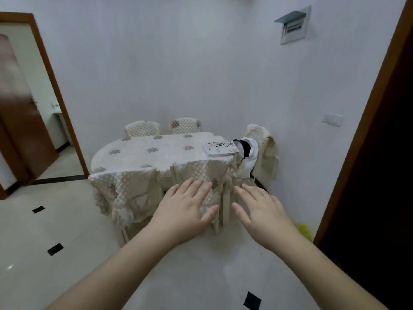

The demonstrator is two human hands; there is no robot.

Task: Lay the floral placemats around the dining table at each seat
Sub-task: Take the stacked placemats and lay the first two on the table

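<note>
Floral placemats sit in one neat stack at the far right end of the table, none laid yet. Left hand and right hand reach forward, fingers spread, holding nothing, well short of the stack. Mats look thin, flat, fairly stiff and light; likely best peeled off singly by a corner or long edge.

Both forearms run off the bottom edge. The left hand covers part of a near chair. The placemats lie stacked at the table's right end, their number too small to tell.
</note>
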